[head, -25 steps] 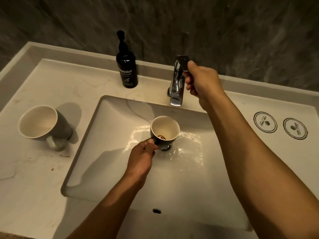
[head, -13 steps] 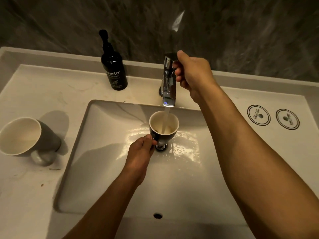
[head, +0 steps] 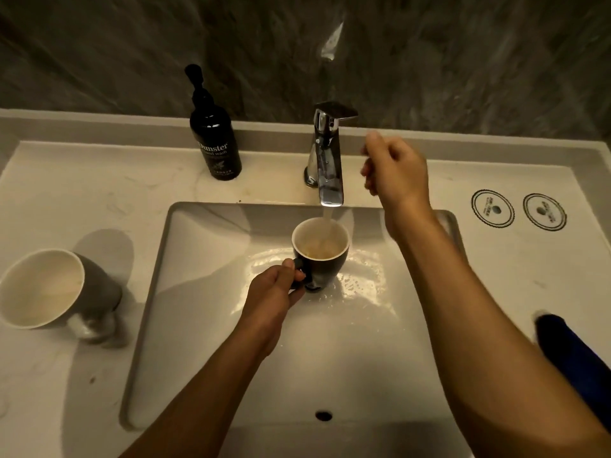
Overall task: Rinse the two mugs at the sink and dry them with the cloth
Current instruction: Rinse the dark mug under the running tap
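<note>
My left hand (head: 274, 295) grips the handle of a small black mug (head: 320, 249) with a white inside, held upright over the sink (head: 205, 292). Water runs from the chrome tap (head: 327, 166) into the mug, which is part full of cloudy water. My right hand (head: 393, 170) hovers just right of the tap, off the lever, fingers loosely curled and holding nothing. A second, grey mug (head: 59, 292) lies tilted on its side on the counter left of the sink, its mouth toward me. A dark blue cloth (head: 575, 355) lies at the right edge, partly behind my right arm.
A black hand-wash pump bottle (head: 215, 143) stands on the counter behind the sink, left of the tap. Two round printed coasters (head: 517, 211) lie on the counter at the right. A dark stone wall rises behind the counter's raised back edge.
My right hand has let go of the tap lever and drawn back to the right. Water, started half a second ago, keeps filling the mug. The camera has moved, bringing the cloth into view.
</note>
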